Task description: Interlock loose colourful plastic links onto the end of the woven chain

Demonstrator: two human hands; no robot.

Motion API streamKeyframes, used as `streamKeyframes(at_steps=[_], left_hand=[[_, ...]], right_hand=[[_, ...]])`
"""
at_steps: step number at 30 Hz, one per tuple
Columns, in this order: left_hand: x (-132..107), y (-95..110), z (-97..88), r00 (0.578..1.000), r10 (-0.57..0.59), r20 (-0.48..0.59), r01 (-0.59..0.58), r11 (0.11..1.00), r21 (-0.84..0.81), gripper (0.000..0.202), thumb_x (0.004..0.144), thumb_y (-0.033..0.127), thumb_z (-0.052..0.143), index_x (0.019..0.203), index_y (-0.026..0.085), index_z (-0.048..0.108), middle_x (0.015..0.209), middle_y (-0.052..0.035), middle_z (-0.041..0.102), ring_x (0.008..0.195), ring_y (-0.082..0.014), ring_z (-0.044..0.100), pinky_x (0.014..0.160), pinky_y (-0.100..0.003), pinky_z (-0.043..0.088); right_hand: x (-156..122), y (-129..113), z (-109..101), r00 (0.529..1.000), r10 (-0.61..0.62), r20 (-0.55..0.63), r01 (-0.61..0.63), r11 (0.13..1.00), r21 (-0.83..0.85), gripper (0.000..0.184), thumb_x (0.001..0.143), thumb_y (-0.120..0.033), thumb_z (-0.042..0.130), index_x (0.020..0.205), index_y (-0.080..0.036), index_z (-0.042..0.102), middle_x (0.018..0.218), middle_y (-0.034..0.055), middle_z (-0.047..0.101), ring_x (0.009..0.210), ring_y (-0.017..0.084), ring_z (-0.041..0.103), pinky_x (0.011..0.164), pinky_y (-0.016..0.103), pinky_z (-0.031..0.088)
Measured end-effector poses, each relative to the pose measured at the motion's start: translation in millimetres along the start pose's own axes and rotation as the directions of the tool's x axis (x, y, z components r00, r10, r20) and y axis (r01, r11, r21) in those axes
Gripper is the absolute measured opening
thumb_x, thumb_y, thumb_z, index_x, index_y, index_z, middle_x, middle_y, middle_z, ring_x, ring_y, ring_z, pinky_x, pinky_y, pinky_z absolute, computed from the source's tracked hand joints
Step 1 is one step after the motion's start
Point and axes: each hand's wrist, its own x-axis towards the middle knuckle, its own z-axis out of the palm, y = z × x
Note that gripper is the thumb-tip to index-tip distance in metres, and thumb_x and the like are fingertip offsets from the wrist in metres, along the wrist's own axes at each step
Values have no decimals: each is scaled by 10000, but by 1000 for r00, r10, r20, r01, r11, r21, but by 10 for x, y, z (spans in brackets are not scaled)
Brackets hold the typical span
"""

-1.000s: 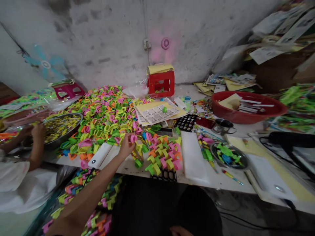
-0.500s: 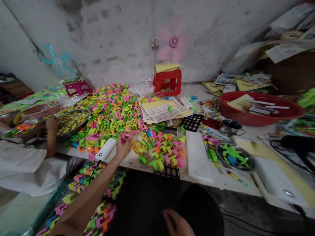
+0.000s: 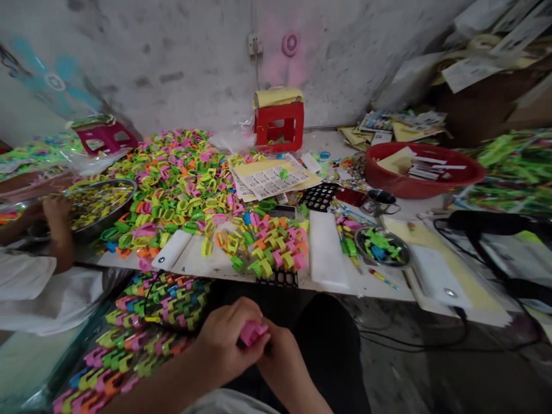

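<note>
My left hand (image 3: 224, 342) and my right hand (image 3: 280, 359) meet over my lap, below the table's front edge. Both pinch one small pink plastic piece (image 3: 252, 332) between their fingers. On the table in front lies a big heap of loose coloured plastic pieces (image 3: 172, 184) in pink, green, yellow and orange. A smaller interlocked cluster of the same pieces (image 3: 271, 244) sits on a black grid tray near the front edge. Chains of joined pieces (image 3: 142, 322) pile up on my left, below the table.
Another person's hand (image 3: 54, 210) rests at a metal bowl (image 3: 101, 198) at the left. A white power bank (image 3: 171, 250), a white strip (image 3: 325, 250), a small metal dish (image 3: 382, 247), a red basin (image 3: 422, 172), a red box (image 3: 278, 123) and sticker sheets (image 3: 271, 181) crowd the table.
My left hand has drawn back from the heap to my lap with a pink piece. My right hand has risen to meet it and now grips the piece too.
</note>
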Motion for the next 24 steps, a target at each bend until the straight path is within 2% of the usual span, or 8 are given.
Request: streamKeyframes(at_steps=[2, 4, 7, 9, 11, 17, 21, 24], left_hand=[[16, -38, 65, 998, -23, 58, 22, 1000, 14, 428, 747, 390, 718, 1096, 286, 494, 1001, -44, 640, 857, -203, 642, 745, -326, 538], [115, -132, 73, 996, -28, 80, 27, 1000, 12, 538, 748, 457, 706, 1193, 271, 467, 1125, -70, 606, 979, -224, 608, 848, -352, 515], [356, -288, 67, 998, -53, -16, 53, 997, 48, 355, 887, 338, 560, 1224, 266, 477, 1205, -76, 560, 1143, -223, 513, 981, -383, 428], [512, -370, 102, 996, -61, -59, 67, 993, 100, 318, 915, 260, 501, 1234, 262, 497, 1210, -77, 551, 1177, -229, 477, 1006, -407, 390], [617, -427, 169, 997, -52, -52, 60, 986, 155, 337, 907, 229, 509, 1242, 261, 516, 1194, -73, 559, 1156, -236, 481, 986, -415, 390], [643, -509, 338, 999, -44, -2, 43, 980, 193, 308, 893, 195, 536, 1189, 268, 574, 1152, -43, 597, 1081, -219, 519, 925, -393, 408], [636, -553, 340, 999, -25, -21, 28, 987, 156, 264, 886, 175, 548, 1125, 267, 612, 1124, -25, 620, 1065, -202, 531, 922, -375, 404], [645, -566, 307, 1000, -14, 1, 14, 989, 146, 269, 888, 212, 558, 1144, 278, 606, 1141, -23, 612, 1080, -199, 529, 932, -372, 399]], right_hand=[[56, 156, -46, 999, 14, -39, -12, 998, 62, 166, 815, -278, 507, 718, -187, 606, 661, 6, 642, 609, 133, 584, 544, 199, 402], [160, 346, -157, 989, 43, -140, -33, 997, 74, 292, 841, -396, 492, 658, -185, 576, 613, 5, 597, 583, 128, 548, 549, 212, 409], [382, 575, -365, 959, 144, -243, -113, 984, 140, 403, 819, -539, 507, 651, -181, 583, 540, -14, 526, 520, 122, 499, 509, 225, 403], [532, 651, -460, 947, 218, -236, -158, 956, 247, 437, 789, -595, 532, 776, -169, 628, 532, -24, 523, 473, 122, 481, 454, 230, 393], [651, 679, -498, 947, 241, -211, -168, 935, 311, 478, 761, -614, 562, 880, -159, 650, 571, -13, 557, 453, 122, 478, 413, 234, 387], [750, 782, -464, 977, 129, -171, -82, 963, 256, 400, 760, -538, 598, 869, -161, 676, 673, 46, 650, 531, 160, 556, 462, 267, 458], [760, 834, -459, 983, -62, -170, 80, 991, 105, 277, 814, -435, 562, 809, -177, 664, 780, 75, 698, 726, 209, 640, 666, 324, 519], [825, 775, -469, 989, -94, -113, 89, 995, -42, 229, 838, -359, 532, 764, -181, 657, 781, 75, 708, 730, 214, 653, 678, 333, 515]])
